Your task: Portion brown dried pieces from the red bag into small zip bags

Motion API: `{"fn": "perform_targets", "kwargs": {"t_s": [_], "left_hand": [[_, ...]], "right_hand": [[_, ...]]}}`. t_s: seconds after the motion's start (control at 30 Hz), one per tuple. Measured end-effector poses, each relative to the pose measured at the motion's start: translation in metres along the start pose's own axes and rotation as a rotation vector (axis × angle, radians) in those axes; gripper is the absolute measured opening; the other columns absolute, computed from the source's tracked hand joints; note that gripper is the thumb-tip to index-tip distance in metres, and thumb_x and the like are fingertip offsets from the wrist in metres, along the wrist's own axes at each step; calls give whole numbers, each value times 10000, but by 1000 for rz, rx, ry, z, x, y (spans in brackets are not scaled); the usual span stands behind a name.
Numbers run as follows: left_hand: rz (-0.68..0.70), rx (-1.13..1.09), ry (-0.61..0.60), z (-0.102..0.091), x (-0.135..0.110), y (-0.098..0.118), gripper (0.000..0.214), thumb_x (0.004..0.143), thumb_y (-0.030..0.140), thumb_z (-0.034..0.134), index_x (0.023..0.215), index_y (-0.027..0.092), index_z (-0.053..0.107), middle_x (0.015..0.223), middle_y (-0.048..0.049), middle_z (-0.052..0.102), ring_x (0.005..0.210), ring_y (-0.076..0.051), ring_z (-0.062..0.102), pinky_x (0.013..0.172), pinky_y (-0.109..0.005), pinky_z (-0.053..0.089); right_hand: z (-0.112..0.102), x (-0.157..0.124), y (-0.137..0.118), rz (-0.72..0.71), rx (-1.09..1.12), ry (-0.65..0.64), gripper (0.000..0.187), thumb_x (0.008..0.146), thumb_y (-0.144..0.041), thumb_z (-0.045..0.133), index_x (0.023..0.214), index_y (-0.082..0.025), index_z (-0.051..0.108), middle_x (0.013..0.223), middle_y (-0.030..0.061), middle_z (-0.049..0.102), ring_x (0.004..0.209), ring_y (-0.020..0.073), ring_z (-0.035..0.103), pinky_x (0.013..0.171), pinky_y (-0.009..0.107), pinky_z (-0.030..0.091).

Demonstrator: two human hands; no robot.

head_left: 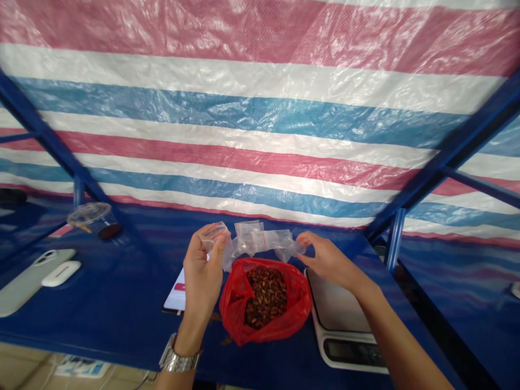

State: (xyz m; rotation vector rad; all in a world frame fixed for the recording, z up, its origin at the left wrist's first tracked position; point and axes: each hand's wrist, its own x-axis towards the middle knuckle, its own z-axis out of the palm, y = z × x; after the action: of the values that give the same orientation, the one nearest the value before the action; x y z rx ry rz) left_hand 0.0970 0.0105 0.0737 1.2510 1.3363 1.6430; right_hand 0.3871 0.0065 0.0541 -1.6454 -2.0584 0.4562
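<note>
Clear plastic bags [260, 241] touch left fingers [219, 244] and right fingers [309, 239] (both ends).

on the blue tarp-covered desk [134, 346], a red plastic bag [239, 309] of brown seeds [264, 298] lay in the middle, a flat white digital scale [337, 319] just right of it and a white paper booklet [174, 292] just left, partly under the left hand [203, 271]. behind the bag, a strip of small clear plastic bags [255, 241] ran between that hand and the right hand [329, 260]. a grey phone [36, 281] lay far left, beside a white oblong case [60, 273].
</note>
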Motion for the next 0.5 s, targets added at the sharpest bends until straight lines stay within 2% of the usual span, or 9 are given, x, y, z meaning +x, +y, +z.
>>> {"fn": "perform_targets", "kwargs": {"t_s": [0.07,0.13,0.23,0.27,0.37,0.43,0.5], "left_hand": [[14,157,-82,-4,-2,1,438,910,534,652,1190,197,637,1047,-81,765,922,-221,730,848,-338,550],[-1,290,-210,-8,-4,2,397,941,532,601,1184,220,636,1046,-72,769,930,-233,730,822,-337,544],[-36,477,-415,-11,-9,7,339,978,509,531,1165,246,633,989,-64,776,899,-258,735,764,-347,532],[-27,543,-470,-10,-10,8,317,989,488,509,1147,245,636,959,-67,773,880,-267,735,748,-354,526],[82,708,-574,-7,-15,8,255,993,397,492,1092,221,648,963,-102,765,892,-298,731,771,-390,517],[167,789,-576,-5,-19,4,247,947,367,571,1116,204,647,1060,-137,758,986,-331,721,856,-431,512],[190,863,-569,-6,-24,-5,342,879,363,663,1171,187,635,1155,-173,736,1060,-363,706,919,-461,499]], "right_hand": [[-10,-4,-21,-50,46,75,301,885,-214,608,1186,-221,595,1217,93,693,1128,257,653,994,398,478],[-16,-13,-51,-106,82,27,341,890,-173,566,1225,-234,572,1232,84,683,1126,242,644,977,378,476],[-13,-29,-89,-121,80,-213,273,860,-87,511,1062,-242,609,1008,21,725,919,198,675,819,313,477],[-8,-32,-96,-124,42,-277,266,836,-71,521,1021,-236,618,991,19,728,914,201,676,818,316,469],[8,-37,-101,-105,-198,-367,270,803,-56,555,1018,-187,653,1098,96,733,1043,277,676,907,387,456],[17,-36,-98,-85,-350,-384,298,824,-56,562,1089,-138,671,1187,161,717,1121,331,661,961,443,444],[23,-33,-94,-83,-423,-396,318,854,-40,549,1136,-109,679,1210,182,714,1139,345,659,980,468,442]]}}
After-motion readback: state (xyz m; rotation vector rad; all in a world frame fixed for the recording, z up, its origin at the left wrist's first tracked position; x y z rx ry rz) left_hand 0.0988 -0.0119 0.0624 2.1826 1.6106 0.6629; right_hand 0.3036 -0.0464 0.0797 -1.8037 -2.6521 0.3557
